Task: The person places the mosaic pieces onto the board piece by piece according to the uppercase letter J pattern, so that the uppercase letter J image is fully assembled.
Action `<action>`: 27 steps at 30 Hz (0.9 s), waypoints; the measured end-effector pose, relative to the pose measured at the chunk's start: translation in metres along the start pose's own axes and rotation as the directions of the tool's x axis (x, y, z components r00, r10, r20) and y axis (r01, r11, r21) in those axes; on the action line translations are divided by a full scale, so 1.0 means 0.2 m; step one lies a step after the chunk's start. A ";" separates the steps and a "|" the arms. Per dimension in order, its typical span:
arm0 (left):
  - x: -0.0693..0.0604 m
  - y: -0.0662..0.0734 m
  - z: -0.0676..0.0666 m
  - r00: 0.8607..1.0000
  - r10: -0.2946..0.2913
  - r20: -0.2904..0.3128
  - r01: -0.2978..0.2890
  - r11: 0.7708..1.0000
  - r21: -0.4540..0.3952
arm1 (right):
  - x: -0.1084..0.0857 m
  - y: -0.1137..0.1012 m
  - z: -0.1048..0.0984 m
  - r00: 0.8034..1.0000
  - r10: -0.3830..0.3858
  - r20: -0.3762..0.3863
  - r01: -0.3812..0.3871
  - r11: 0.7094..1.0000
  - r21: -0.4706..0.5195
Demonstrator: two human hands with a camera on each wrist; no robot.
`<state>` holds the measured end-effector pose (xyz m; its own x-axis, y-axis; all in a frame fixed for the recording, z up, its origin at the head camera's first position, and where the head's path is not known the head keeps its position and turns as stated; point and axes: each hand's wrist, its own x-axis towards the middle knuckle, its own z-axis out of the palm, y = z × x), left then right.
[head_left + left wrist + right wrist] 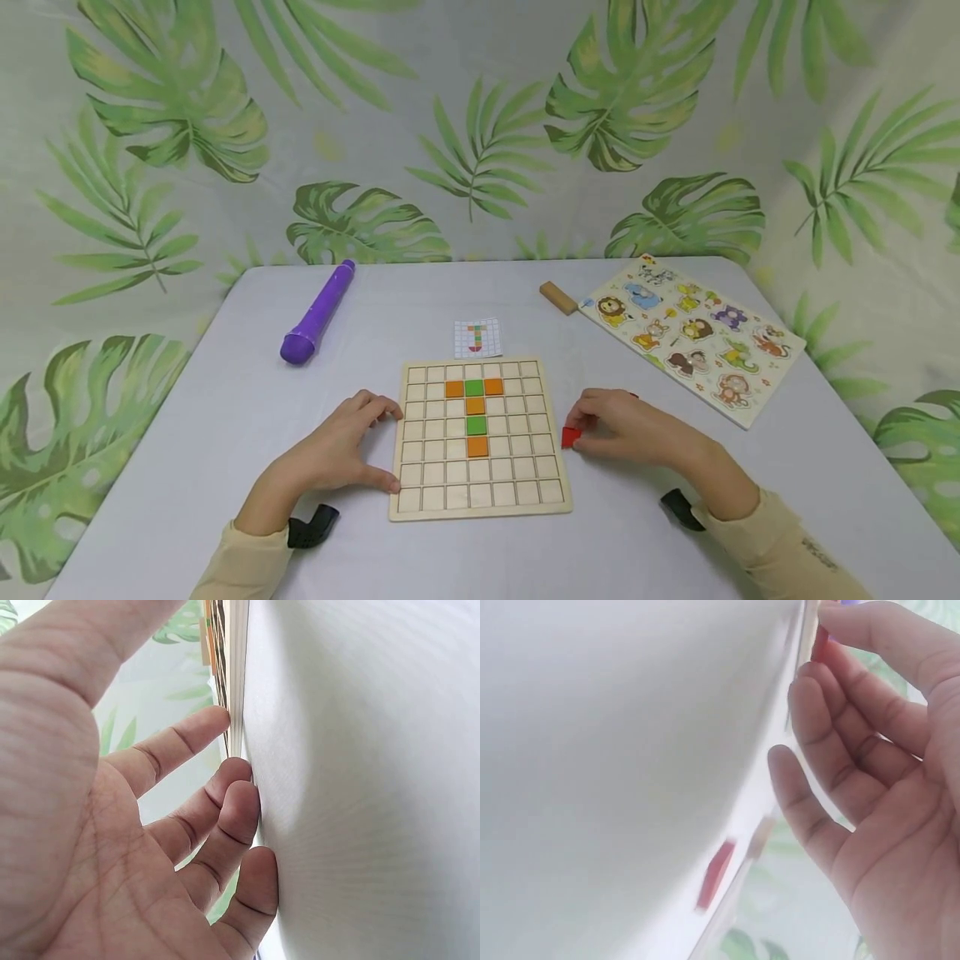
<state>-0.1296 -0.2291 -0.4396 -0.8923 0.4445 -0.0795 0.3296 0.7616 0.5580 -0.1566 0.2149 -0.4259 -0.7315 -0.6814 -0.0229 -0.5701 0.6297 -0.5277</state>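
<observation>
A wooden grid board (420, 475) lies flat on the table. Orange tiles (477, 447) and green tiles (476, 426) form a T shape in its cells. My left hand (333, 446) rests at the board's left side, thumb and fingertips spread and touching its edge. Just off the right edge, my right hand (618, 429) pinches a red tile (570, 437) between thumb and index finger. Another red piece (716, 875) lies on the table in the right wrist view; the right hand mostly hides it from the head view.
Behind the board lies a small pattern card (477, 337). A purple microphone (318, 317) is at the back left. At the back right are an animal puzzle board (690, 337) and a small wooden block (558, 297). A leaf-print cloth hangs behind the table.
</observation>
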 end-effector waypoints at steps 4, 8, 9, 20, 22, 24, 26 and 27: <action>0.00 0.00 0.00 1.000 -0.003 0.001 0.003 1.000 -0.004 | 0.04 -0.07 0.02 1.000 -0.009 0.026 0.009 1.000 0.017; 0.00 0.00 0.00 1.000 -0.003 0.002 0.003 1.000 -0.004 | 0.09 -0.13 0.04 0.998 -0.016 0.059 0.015 1.000 0.019; 0.00 0.00 0.00 1.000 -0.002 0.002 0.002 1.000 -0.003 | 0.10 -0.14 0.05 0.998 -0.017 0.065 0.016 1.000 0.017; 0.00 0.00 0.00 1.000 0.006 -0.002 -0.006 1.000 0.002 | 0.23 -0.30 0.11 0.992 -0.063 0.105 0.062 0.998 0.016; 0.00 0.00 0.00 1.000 0.005 -0.002 -0.005 1.000 0.002 | 0.25 -0.32 0.13 0.991 -0.070 0.113 0.069 0.997 0.018; 0.00 0.00 0.00 1.000 0.004 -0.003 -0.004 1.000 0.001 | 0.27 -0.34 0.14 0.989 -0.086 0.118 0.085 0.996 0.015; 0.00 0.00 0.00 1.000 0.003 -0.002 -0.003 1.000 -0.001 | 0.28 -0.36 0.15 0.987 -0.103 0.123 0.103 0.995 0.007; 0.00 0.00 0.00 1.000 0.003 -0.003 -0.003 1.000 0.000 | 0.29 -0.37 0.16 0.986 -0.111 0.124 0.112 0.994 0.004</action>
<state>-0.1296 -0.2290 -0.4404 -0.8922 0.4454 -0.0749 0.3326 0.7601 0.5583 -0.1451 0.1175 -0.4156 -0.6117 -0.7881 -0.0690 -0.6466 0.5482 -0.5304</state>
